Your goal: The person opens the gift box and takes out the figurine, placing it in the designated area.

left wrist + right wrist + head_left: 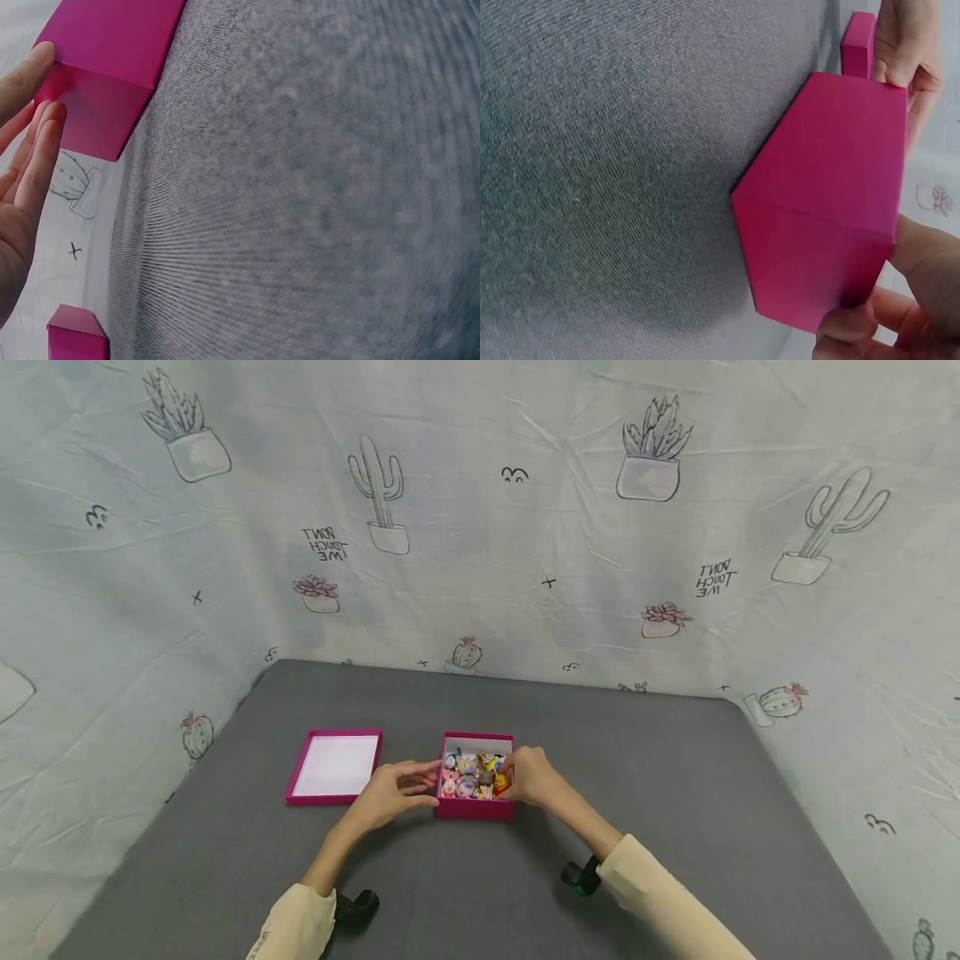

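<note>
Currently, the box is framed between the two hands, its left wall touched by the fingertips of the left hand. The left fingers are held loosely extended, with the thumb set apart from them, nearer the box's front corner. Over the opposite wall, the right hand is bent, its thumb and a forefinger dipped inside the rim, while other right fingers are seen curled against the wall's outer face in the right wrist view. Between those dipped tips a yellow figure is seen; whether it is pinched cannot be told. To the left of the right fingertips, more small figures are crowded together within the box, and a pink figure is found just across the wall from the left fingertips. Just beside the left knuckles, on the side away from the box, the lid is laid with its white inside turned up. Beneath both hands a grey table is spread, and beyond the fingers a cactus-printed cloth is hung.
</note>
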Action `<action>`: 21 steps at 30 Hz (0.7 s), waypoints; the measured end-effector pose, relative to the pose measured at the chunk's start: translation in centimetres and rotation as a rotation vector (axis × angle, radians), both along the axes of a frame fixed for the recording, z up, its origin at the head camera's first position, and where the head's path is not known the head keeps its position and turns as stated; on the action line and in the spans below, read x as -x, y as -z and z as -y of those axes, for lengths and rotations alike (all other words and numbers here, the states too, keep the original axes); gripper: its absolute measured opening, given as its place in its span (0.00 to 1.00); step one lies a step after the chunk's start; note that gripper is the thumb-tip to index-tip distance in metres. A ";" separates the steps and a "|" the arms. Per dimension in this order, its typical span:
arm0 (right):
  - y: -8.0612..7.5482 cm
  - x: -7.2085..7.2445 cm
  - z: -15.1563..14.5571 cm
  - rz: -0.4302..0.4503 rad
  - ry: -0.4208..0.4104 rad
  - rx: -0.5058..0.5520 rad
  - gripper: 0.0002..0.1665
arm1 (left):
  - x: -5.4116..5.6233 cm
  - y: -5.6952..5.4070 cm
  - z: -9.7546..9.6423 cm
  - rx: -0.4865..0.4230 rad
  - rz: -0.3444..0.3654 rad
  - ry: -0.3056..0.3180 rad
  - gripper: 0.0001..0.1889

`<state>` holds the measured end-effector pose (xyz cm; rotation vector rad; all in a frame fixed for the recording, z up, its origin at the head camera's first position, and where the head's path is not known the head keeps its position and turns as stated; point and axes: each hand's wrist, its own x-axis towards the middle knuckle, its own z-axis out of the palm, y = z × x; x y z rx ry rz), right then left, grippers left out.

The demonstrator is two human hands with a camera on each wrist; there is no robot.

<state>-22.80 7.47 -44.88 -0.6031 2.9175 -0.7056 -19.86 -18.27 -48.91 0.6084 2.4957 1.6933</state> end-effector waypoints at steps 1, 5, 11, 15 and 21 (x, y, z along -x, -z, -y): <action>0.0 0.0 0.1 0.014 0.011 -0.007 0.18 | 0.0 0.0 0.0 0.000 0.005 -0.002 0.30; -0.2 0.0 0.4 0.042 0.028 -0.007 0.18 | 0.0 0.0 -0.1 0.011 0.011 0.000 0.30; -0.7 0.1 0.2 0.034 -0.005 -0.024 0.18 | 0.0 -0.5 -0.4 0.013 0.011 0.006 0.29; -0.8 0.1 0.2 0.024 -0.005 -0.037 0.16 | 0.2 -0.3 -0.4 0.011 0.014 0.002 0.30; -0.9 0.3 0.3 0.030 0.008 -0.062 0.17 | 0.3 -0.8 -0.6 0.052 0.024 -0.015 0.37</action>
